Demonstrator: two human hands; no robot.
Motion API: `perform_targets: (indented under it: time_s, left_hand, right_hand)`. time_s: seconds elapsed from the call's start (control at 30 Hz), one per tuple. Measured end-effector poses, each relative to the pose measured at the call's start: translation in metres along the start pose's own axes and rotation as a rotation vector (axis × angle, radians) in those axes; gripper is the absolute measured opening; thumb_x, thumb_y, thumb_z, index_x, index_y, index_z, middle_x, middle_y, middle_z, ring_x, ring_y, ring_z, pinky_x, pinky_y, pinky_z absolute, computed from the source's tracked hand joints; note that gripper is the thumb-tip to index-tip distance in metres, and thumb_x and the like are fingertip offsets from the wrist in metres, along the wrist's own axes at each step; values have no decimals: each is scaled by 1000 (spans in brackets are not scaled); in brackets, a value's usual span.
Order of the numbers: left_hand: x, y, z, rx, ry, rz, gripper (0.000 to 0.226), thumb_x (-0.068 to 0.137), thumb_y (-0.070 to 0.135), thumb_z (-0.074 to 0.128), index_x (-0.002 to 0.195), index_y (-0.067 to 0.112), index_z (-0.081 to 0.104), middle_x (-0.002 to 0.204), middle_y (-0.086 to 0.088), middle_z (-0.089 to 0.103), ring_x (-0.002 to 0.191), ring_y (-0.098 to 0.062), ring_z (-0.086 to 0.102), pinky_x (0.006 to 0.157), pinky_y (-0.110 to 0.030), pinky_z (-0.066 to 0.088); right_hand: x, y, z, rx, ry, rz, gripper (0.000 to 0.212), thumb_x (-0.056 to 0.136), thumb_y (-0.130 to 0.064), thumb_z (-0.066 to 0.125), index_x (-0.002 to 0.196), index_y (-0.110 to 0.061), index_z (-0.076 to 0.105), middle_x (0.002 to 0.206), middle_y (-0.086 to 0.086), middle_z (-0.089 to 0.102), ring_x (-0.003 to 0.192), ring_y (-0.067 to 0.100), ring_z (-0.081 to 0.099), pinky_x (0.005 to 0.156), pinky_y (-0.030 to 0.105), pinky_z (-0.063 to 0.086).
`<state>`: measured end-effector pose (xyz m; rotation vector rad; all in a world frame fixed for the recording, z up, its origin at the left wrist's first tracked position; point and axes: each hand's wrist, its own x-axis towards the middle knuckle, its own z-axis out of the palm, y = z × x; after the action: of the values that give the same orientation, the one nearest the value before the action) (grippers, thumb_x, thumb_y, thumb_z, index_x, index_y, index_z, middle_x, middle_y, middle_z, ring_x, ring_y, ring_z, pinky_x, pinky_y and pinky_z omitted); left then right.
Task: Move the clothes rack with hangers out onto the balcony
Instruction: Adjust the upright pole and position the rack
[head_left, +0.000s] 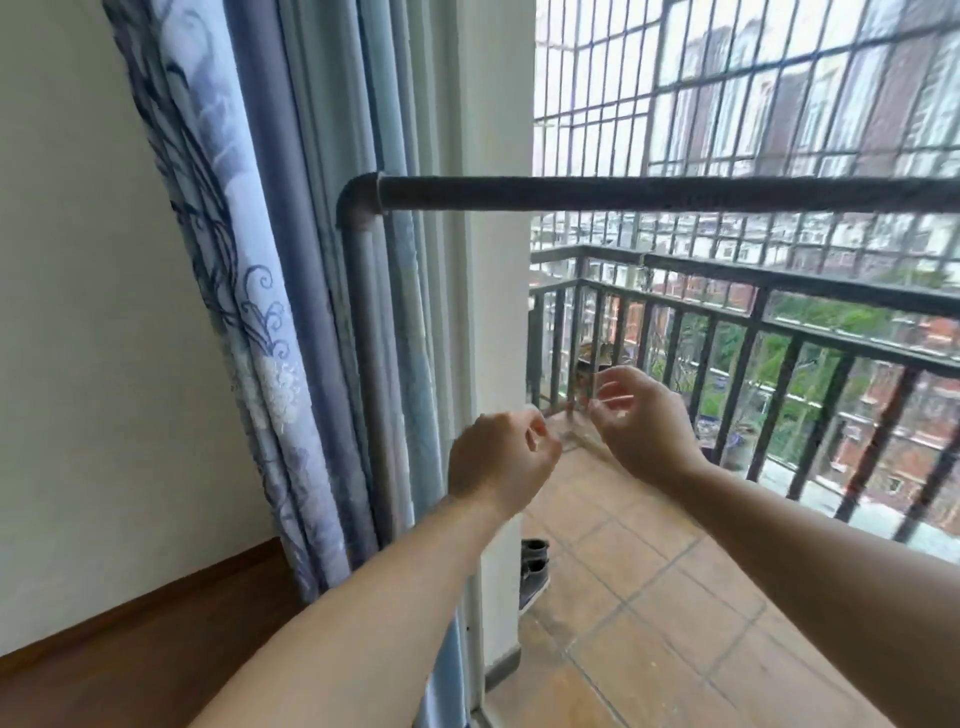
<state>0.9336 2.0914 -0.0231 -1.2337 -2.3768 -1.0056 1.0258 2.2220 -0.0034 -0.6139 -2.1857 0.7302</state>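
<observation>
Neither hand holds anything: the left hand (498, 460) is loosely curled and the right hand (636, 418) half open, both raised in free air close together. Above them runs the clothes rack (623, 193), its top bar level and its corner post dropping just left of the left hand, hard against the curtain (270, 322). No hangers show. My judgement: pushed out one-handed, the rack could tilt, snag the curtain, or strike the balcony railing (779, 312) beyond both hands.

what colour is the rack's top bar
Dark grey, nearly black; the rack's top bar shows plainly in the head view.
</observation>
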Motion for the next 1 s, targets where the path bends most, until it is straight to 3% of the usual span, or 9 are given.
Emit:
perform_targets:
  time_s: [0.13, 0.27, 0.4, 0.57, 0.67, 0.73, 0.8, 0.87, 1.0]
  left_hand:
    - [41, 74, 3, -5, 57, 224, 15, 83, 34, 58, 78, 21, 62, 73, 2, 67, 65, -21, 62, 59, -29, 50]
    - [68, 141, -1, -31, 104, 427, 9, 83, 26, 60, 87, 19, 64, 80, -3, 68, 70, -24, 62, 63, -32, 52]
    - [82, 195, -3, -91, 87, 711, 13, 86, 21, 62, 95, 13, 68, 81, -5, 69, 69, -22, 64, 64, -36, 56]
    - [99, 252, -8, 3, 297, 1092, 26, 77, 14, 74, 102, 11, 68, 93, -8, 70, 90, -25, 61, 81, -42, 50]
    - [117, 279, -14, 215, 261, 955, 37, 81, 14, 64, 118, 15, 57, 112, -6, 62, 105, -24, 53, 93, -42, 40]
    - [127, 289, -19, 290, 147, 839, 25, 83, 12, 60, 108, 14, 56, 91, -3, 61, 81, -20, 56, 81, -37, 45]
    - [138, 298, -21, 346, 55, 779, 11, 84, 11, 59, 81, 15, 49, 68, 1, 51, 56, -14, 45, 63, -33, 41]
    - [147, 304, -21, 395, 15, 762, 26, 84, 15, 61, 69, 15, 39, 65, 2, 50, 52, -13, 42, 55, -31, 36]
    - [163, 306, -13, 474, -133, 709, 16, 86, 25, 62, 92, 14, 52, 73, 1, 55, 59, -12, 50, 51, -27, 37]
  right_hand:
    - [18, 27, -66, -39, 153, 14, 27, 85, -7, 65, 111, -9, 61, 96, 3, 69, 81, 13, 65, 74, 29, 57]
    - [22, 41, -116, -92, 323, -6, 27, 82, -7, 66, 109, -10, 61, 98, 3, 69, 80, 10, 61, 65, 11, 43]
    - [17, 46, -159, -195, 473, -77, 20, 80, -15, 71, 97, -21, 63, 90, -6, 67, 77, 7, 61, 65, 13, 41]
    - [17, 54, -209, -311, 804, -80, 27, 76, -10, 72, 84, -20, 49, 80, -9, 49, 68, -7, 44, 62, 5, 36]
    - [23, 58, -241, -427, 960, -32, 35, 72, -13, 73, 91, -16, 43, 91, -3, 43, 77, 7, 38, 71, 13, 34]
    - [30, 59, -259, -556, 976, -37, 46, 70, -17, 73, 104, -15, 43, 102, 4, 45, 93, 14, 39, 87, 24, 34]
    - [40, 60, -273, -690, 919, -33, 59, 67, -20, 76, 115, -17, 41, 115, 9, 48, 106, 22, 42, 95, 34, 35]
    - [51, 64, -285, -767, 867, -7, 61, 68, -20, 77, 119, -20, 45, 120, 9, 50, 111, 25, 45, 95, 40, 37]
    - [72, 76, -309, -829, 640, -16, 41, 71, -14, 71, 110, -19, 59, 106, -4, 62, 100, 18, 53, 95, 37, 33]
